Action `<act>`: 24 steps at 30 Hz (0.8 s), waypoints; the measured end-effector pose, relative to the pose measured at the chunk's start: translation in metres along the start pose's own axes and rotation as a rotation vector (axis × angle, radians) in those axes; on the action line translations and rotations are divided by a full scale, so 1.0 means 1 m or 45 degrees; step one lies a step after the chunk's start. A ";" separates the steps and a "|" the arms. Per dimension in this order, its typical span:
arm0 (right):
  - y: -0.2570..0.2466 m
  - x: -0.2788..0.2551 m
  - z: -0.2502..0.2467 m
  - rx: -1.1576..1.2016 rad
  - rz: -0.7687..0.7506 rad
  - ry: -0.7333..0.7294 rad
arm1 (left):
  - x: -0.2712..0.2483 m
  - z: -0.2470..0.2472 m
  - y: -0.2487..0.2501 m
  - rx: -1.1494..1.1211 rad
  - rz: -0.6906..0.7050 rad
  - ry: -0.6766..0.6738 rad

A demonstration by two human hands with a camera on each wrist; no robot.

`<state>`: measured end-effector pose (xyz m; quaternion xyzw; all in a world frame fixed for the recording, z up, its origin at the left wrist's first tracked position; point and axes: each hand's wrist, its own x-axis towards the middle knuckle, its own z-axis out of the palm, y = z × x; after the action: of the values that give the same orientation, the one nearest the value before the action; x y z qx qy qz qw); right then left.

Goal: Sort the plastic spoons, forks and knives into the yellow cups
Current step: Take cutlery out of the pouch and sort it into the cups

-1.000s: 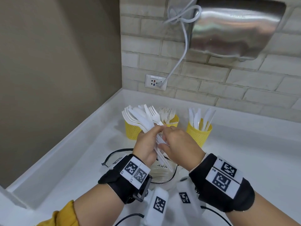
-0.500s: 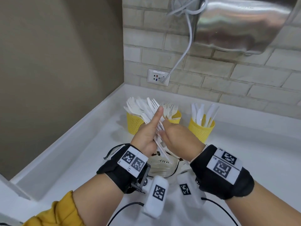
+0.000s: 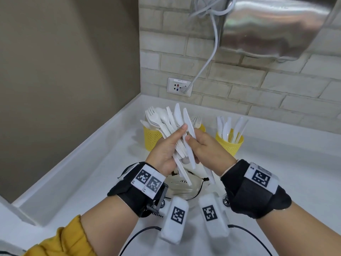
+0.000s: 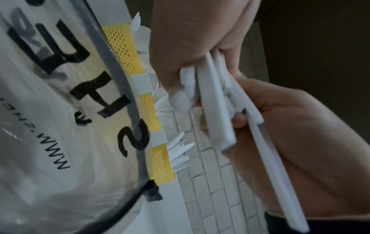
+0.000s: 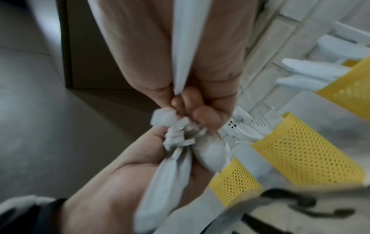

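A fanned bundle of cutlery [image 3: 171, 124] is gripped in the left hand [image 3: 164, 152], thumb laid straight up along it, and a single knife [image 3: 189, 133] is pinched out of that bundle by the curled fingers of the right hand [image 3: 208, 150]. Forks, spoons and knives are all mixed in the fan; an exact count cannot be made, as the handles overlap.

Just beyond the hands, three yellow cups are seen on the white counter [image 3: 286, 163]. The left cup [image 3: 152, 139] is half hidden behind the bundle. Of the middle cup [image 3: 202, 128] only a sliver of rim is shown, with fork tines above it. The right cup [image 3: 229, 145] stands clear, filled with knives.

Below the hands a clear plastic bag [image 3: 181, 189] with black lettering is lying on the counter, mostly covered by the wrists.

The counter is set into a corner: a plain brown wall on the left, pale brick at the back. One socket [image 3: 179, 87] is mounted there, with a white cable [image 3: 208, 60] running up to a steel hand dryer [image 3: 273, 26], cut off at the top edge.
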<state>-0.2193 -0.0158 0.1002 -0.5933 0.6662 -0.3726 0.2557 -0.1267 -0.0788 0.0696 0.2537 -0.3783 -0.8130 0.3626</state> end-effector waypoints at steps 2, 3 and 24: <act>-0.001 -0.002 -0.002 0.000 0.006 -0.010 | 0.000 -0.002 0.002 -0.001 -0.003 -0.048; -0.001 -0.003 -0.004 0.041 0.017 -0.017 | 0.000 -0.003 0.003 0.005 -0.011 -0.056; -0.002 0.008 -0.017 1.007 0.060 0.140 | -0.007 -0.031 0.014 0.086 0.128 -0.739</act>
<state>-0.2329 -0.0202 0.1127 -0.4129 0.4974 -0.6255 0.4369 -0.0952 -0.0930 0.0639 0.0036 -0.5051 -0.8196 0.2704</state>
